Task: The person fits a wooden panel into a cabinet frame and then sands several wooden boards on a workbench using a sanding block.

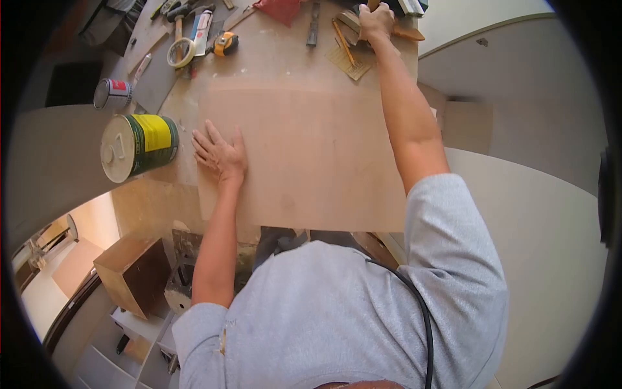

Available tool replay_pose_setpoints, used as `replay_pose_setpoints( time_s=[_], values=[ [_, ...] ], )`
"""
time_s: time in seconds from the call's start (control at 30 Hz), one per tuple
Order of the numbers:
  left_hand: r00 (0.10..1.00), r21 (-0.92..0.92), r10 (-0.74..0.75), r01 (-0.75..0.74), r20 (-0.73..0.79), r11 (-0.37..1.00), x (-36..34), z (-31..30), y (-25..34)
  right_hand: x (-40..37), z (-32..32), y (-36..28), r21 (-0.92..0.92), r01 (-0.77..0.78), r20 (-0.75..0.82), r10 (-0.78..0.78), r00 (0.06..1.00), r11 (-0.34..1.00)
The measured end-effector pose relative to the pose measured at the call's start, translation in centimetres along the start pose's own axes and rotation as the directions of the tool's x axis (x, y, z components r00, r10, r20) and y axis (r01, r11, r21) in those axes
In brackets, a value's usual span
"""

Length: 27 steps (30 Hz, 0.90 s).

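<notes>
A large, pale wooden board (304,155) lies flat on the workbench in front of me. My left hand (220,154) rests palm down on its left side, fingers spread. Stretched to the far right of the bench, my right hand (377,23) has its fingers closed around a tan, wooden-looking handle (372,4); the rest of that tool is hidden. Close by are a yellow pencil (345,43), a piece of sandpaper-like sheet (353,67) and a wooden piece (408,32).
A green and yellow can (146,144) stands left of the board, with a smaller can (113,94) behind it. Masking tape (181,52), a tape measure (225,44), a hammer (179,26) and a chisel-like tool (313,24) lie at the back. A wooden box (133,272) sits lower left.
</notes>
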<state>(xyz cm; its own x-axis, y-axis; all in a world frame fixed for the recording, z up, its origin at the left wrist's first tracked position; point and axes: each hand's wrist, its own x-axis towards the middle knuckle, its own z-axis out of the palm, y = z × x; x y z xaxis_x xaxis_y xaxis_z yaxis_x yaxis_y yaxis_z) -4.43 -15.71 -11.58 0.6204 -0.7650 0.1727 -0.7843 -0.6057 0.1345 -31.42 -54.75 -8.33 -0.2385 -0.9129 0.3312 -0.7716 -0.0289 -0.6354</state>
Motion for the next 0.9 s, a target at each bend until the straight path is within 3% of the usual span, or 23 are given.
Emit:
replay_pose_setpoints(
  time_s=[0.03, 0.07, 0.13, 0.2, 0.27, 0.33, 0.37, 0.4, 0.5, 0.63, 0.7, 0.73, 0.77, 0.8, 0.83, 0.9],
  values=[
    [1.000, 0.000, 0.002, -0.002, -0.011, 1.000, 0.0, 0.2, -0.1, -1.2, -1.2, 0.1, 0.271, -0.009, -0.017, 0.015, 1.000, 0.963],
    [1.000, 0.000, 0.000, 0.000, -0.006, 1.000, 0.0, 0.3, -0.2, -2.4, -2.6, 0.0, 0.267, -0.011, -0.012, 0.015, 1.000, 0.964],
    [1.000, -0.007, -0.008, 0.008, -0.020, 1.000, 0.0, 0.4, -0.2, -4.9, -6.0, 0.0, 0.612, -0.042, 0.137, -0.053, 0.989, 0.790],
    [1.000, -0.003, -0.003, 0.003, -0.022, 1.000, 0.0, 0.6, -0.4, -9.3, -14.4, -4.6, 0.636, -0.057, 0.245, -0.132, 0.960, 0.769],
    [0.999, -0.011, 0.008, -0.008, -0.032, 1.000, -0.2, 0.9, -0.5, -13.6, -18.2, -4.8, 0.806, -0.145, 0.249, -0.107, 0.963, 0.575],
    [0.999, -0.020, -0.007, 0.006, -0.043, 1.000, 0.0, 1.2, -0.7, -18.1, -21.1, -4.4, 0.767, -0.137, 0.273, -0.126, 0.954, 0.627],
    [0.999, -0.035, -0.005, 0.003, -0.051, 0.999, 0.1, 1.2, -0.7, -20.5, -20.7, -3.2, 0.806, -0.216, 0.315, -0.091, 0.945, 0.552],
    [0.999, -0.034, -0.005, 0.003, -0.052, 0.999, 0.0, 1.1, -0.7, -22.6, -20.6, -2.5, 0.771, -0.291, 0.370, -0.028, 0.928, 0.566],
    [0.997, -0.034, -0.006, 0.004, -0.073, 0.999, 0.0, 1.5, -0.8, -26.2, -19.7, -1.5, 0.707, -0.322, 0.422, -0.010, 0.906, 0.630],
    [0.999, 0.014, -0.012, 0.013, -0.052, 1.000, -0.2, 0.3, -0.4, -27.2, -17.8, -1.5, 0.640, -0.169, 0.358, -0.096, 0.929, 0.750],
    [0.999, 0.034, 0.010, -0.009, -0.040, 0.999, -0.9, -1.0, -0.3, -27.3, -18.6, -3.4, 0.388, -0.101, 0.398, -0.068, 0.915, 0.916],
    [0.998, 0.117, 0.010, -0.017, 0.059, 0.993, -0.9, -0.7, -0.8, -28.5, -16.4, -0.5, 0.396, -0.105, 0.377, -0.057, 0.925, 0.912],
    [0.999, 0.191, 0.032, -0.036, 0.029, 0.981, -0.8, -0.3, -1.5, -28.9, -15.7, -1.8, 0.651, -0.182, 0.308, -0.038, 0.950, 0.737],
    [0.991, 0.028, -0.059, 0.056, 0.117, 0.998, -0.1, -2.0, -0.8, -27.5, -13.9, 0.3, 0.621, -0.152, 0.346, -0.094, 0.934, 0.769],
    [0.984, -0.006, -0.097, 0.099, 0.147, 0.995, 0.5, -2.3, -0.5, -26.2, -12.0, 2.4, 0.592, -0.117, 0.381, -0.149, 0.912, 0.797],
    [0.993, -0.093, -0.092, 0.099, 0.073, 0.991, -0.3, -1.6, -0.7, -26.4, -16.1, -2.7, 0.681, -0.267, 0.434, -0.083, 0.897, 0.682]
  ],
)
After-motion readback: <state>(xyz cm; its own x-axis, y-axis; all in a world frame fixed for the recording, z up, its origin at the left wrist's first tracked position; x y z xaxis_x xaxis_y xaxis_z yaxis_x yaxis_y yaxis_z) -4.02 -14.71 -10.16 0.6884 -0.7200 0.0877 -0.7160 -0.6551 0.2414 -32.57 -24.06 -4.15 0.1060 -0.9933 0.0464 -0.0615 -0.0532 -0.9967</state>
